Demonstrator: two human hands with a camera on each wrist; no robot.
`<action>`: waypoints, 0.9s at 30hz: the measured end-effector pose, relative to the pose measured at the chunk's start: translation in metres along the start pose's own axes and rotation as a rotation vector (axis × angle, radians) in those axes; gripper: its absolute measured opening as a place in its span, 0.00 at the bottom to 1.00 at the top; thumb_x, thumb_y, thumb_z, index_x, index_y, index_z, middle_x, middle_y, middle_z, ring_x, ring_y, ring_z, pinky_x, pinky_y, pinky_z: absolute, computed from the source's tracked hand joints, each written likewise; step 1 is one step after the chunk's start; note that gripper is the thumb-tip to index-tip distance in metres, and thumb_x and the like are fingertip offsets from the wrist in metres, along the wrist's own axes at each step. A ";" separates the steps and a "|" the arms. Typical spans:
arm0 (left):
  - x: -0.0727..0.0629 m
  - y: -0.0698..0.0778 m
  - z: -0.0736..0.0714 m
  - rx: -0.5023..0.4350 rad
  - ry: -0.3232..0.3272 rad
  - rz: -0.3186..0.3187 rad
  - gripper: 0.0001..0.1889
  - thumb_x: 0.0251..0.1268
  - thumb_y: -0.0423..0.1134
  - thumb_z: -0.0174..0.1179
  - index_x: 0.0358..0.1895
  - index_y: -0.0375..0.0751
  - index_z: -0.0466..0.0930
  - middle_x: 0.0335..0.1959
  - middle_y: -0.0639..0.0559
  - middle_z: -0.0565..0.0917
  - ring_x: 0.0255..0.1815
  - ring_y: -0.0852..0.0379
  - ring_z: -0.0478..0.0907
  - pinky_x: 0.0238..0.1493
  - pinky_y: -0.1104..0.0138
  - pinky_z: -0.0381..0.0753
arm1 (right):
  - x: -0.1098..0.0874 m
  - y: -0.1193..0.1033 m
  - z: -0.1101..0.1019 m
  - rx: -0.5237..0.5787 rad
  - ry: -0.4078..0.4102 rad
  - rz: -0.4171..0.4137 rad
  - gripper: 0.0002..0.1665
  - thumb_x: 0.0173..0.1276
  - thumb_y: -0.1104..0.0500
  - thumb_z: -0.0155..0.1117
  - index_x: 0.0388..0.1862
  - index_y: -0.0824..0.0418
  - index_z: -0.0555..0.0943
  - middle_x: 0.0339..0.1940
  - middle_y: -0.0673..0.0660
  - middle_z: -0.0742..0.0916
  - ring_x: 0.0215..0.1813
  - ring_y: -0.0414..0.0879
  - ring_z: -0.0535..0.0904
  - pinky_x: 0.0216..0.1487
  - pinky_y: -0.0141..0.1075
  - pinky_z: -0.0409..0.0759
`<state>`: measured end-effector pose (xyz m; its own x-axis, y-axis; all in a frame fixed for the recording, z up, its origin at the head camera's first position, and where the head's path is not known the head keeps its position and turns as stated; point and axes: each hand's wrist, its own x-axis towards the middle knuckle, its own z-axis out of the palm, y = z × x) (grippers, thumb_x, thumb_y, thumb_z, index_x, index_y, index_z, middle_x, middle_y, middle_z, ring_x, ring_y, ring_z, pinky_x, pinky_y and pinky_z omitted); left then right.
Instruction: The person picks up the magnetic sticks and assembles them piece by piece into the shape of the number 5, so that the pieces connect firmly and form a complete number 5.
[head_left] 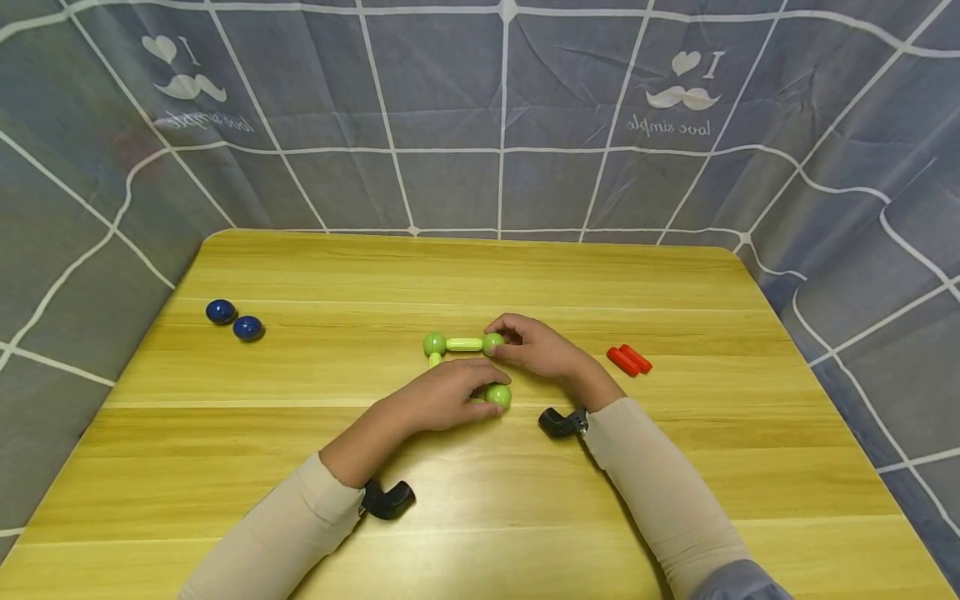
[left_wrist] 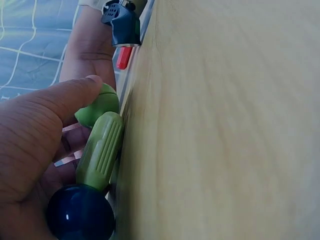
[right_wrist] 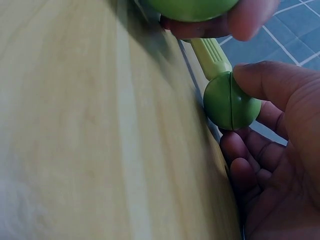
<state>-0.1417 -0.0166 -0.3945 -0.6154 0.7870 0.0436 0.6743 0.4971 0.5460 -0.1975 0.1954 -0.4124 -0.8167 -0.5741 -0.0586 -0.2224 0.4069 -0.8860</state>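
Note:
Green balls and yellow-green ribbed rods are joined into a bent shape on the table. My right hand pinches the far right green ball between thumb and fingers; a rod runs left from it to a corner ball. From that corner another rod goes under my left hand. Thumb and fingers of the left hand grip the near green ball. In the left wrist view, a ribbed rod reaches from this ball to a dark blue ball by the palm.
Two dark blue balls lie at the table's left. Two red rods lie side by side to the right of my right hand. Black wrist cameras project from both sleeves. A grey-blue checked curtain surrounds the wooden table.

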 end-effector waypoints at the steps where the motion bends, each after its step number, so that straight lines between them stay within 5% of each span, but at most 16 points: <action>1: 0.000 0.000 0.000 0.003 0.000 0.003 0.20 0.70 0.46 0.62 0.60 0.40 0.79 0.57 0.50 0.81 0.59 0.57 0.75 0.61 0.62 0.72 | 0.000 -0.001 0.000 -0.002 -0.001 0.002 0.11 0.73 0.62 0.62 0.52 0.63 0.79 0.42 0.57 0.82 0.46 0.50 0.77 0.50 0.40 0.74; 6: 0.001 -0.001 0.002 0.028 -0.005 0.008 0.20 0.68 0.46 0.64 0.58 0.41 0.81 0.54 0.51 0.82 0.58 0.58 0.77 0.60 0.62 0.73 | 0.001 -0.002 0.000 -0.005 0.000 0.029 0.13 0.74 0.63 0.60 0.54 0.67 0.78 0.43 0.60 0.81 0.47 0.53 0.76 0.50 0.41 0.73; 15: 0.002 -0.003 0.005 0.034 0.017 0.021 0.18 0.64 0.46 0.67 0.54 0.43 0.83 0.51 0.54 0.84 0.54 0.61 0.78 0.58 0.65 0.74 | 0.002 0.004 0.000 -0.010 0.003 0.029 0.12 0.73 0.58 0.63 0.52 0.59 0.79 0.43 0.56 0.82 0.47 0.49 0.76 0.51 0.41 0.73; 27: 0.000 -0.003 0.004 0.042 0.008 0.073 0.17 0.62 0.43 0.69 0.52 0.43 0.83 0.44 0.57 0.82 0.39 0.63 0.74 0.47 0.68 0.75 | 0.002 0.005 0.001 -0.021 0.014 0.036 0.12 0.73 0.59 0.63 0.53 0.59 0.79 0.44 0.55 0.82 0.47 0.49 0.76 0.51 0.40 0.73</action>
<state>-0.1425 -0.0163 -0.3994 -0.5669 0.8190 0.0889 0.7340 0.4531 0.5059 -0.1993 0.1956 -0.4174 -0.8318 -0.5487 -0.0835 -0.2037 0.4419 -0.8736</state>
